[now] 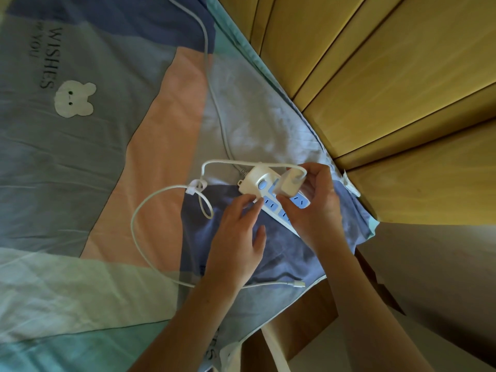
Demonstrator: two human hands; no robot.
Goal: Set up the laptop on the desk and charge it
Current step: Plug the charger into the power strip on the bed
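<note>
A white power strip [256,181] with blue sockets lies on the patchwork bed cover [107,157]. My right hand [314,208] grips a white square charger brick [291,182] pressed onto the strip's sockets. My left hand [239,237] rests fingertips against the strip's near edge, steadying it. The charger's thin white cable [139,210] loops over the cover to the left, and its plug end [298,284] lies near the bed's edge. No laptop is in view.
The strip's own thick white cord [212,98] runs up across the cover toward the top. A wooden slatted headboard [375,76] stands to the right. The bed's edge and wooden frame [303,318] sit below my arms.
</note>
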